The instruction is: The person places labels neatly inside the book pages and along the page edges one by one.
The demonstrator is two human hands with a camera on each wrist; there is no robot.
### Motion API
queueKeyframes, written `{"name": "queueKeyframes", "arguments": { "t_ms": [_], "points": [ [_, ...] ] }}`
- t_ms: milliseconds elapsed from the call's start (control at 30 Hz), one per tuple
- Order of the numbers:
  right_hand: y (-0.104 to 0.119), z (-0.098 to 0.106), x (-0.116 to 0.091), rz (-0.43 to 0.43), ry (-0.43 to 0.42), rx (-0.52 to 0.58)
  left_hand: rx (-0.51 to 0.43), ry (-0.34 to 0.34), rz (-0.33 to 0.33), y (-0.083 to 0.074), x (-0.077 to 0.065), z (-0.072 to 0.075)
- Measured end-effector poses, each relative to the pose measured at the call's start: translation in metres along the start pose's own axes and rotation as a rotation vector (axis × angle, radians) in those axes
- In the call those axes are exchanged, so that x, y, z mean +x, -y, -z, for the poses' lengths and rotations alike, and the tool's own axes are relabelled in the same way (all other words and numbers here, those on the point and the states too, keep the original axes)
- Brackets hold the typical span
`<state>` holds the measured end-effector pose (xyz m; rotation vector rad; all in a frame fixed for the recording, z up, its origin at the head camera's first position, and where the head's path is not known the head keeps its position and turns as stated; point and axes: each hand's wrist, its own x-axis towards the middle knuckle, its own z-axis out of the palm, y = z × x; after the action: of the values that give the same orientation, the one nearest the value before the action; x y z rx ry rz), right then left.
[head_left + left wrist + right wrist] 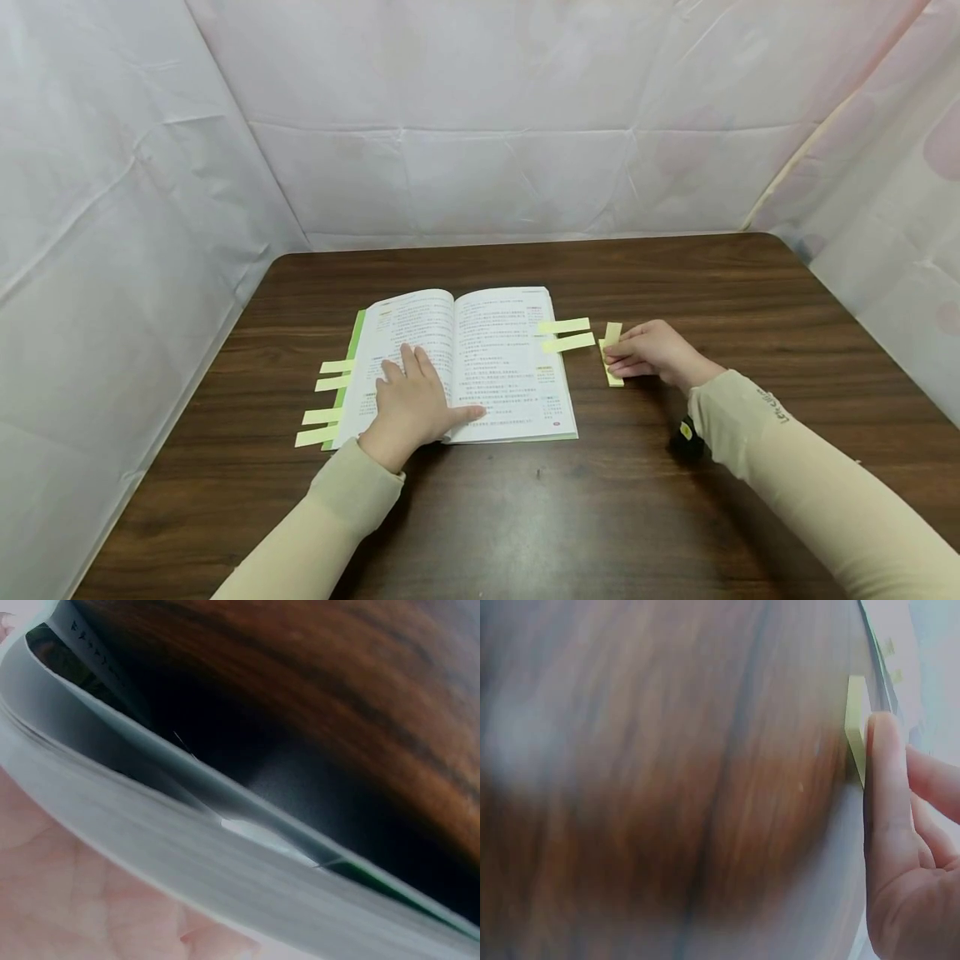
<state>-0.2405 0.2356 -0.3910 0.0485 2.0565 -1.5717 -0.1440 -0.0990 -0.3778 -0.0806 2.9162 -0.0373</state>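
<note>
An open book with printed pages lies on the table. My left hand rests spread across its left page, thumb over the center fold onto the right page. In the left wrist view the book's page edges run close beneath the palm. To the right of the book is a pad of narrow yellow sticky notes. My right hand is at the pad, its thumb and fingers pinching a yellow strip at the top. The fingers partly hide the pad; the right wrist view shows the pad's edge beside the thumb.
Two yellow tabs stick out from the book's right page. Several more tabs jut past its left edge, over the green cover. The dark wooden table meets white hanging sheets at its back and sides.
</note>
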Motion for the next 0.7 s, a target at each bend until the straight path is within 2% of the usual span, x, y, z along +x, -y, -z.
{"name": "queueKeyframes", "arguments": {
  "t_ms": [467,700],
  "points": [
    [0.0000,-0.0101,-0.0020,0.058,-0.084,0.051,0.006,-0.002,-0.002,-0.0006,-0.0006,0.0012],
    [-0.0001,-0.0106,-0.0046,0.062,-0.076,0.091,0.002,-0.004,0.002,-0.0004,-0.0008,0.0007]
  ]
}}
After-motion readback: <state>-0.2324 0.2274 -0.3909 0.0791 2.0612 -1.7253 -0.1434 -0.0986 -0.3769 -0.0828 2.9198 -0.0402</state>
